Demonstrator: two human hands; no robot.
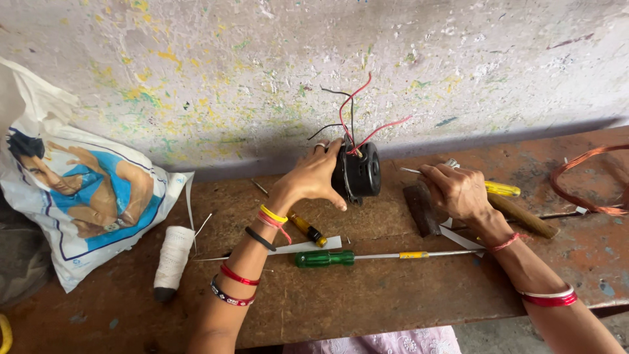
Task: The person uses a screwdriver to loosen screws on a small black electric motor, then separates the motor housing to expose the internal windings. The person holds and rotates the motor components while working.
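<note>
The black motor (359, 172) is standing at the desk's (367, 295) back edge, its left side hidden under the left hand (313, 178) clamping it. The right hand (458, 190) is closing around a thin metal tool (411, 170), mostly concealed, beside a yellow-handled screwdriver (502, 189).

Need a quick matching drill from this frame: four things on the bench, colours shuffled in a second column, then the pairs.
Things:
1. motor
2. long screwdriver handle
3. thread spool
4. wire coil

Colours:
A. white
B. copper
C. black
D. green

Pairs: 1-C, 2-D, 3-A, 4-B. The left hand grips the motor; the right hand holds a thin metal tool beside it.
</note>
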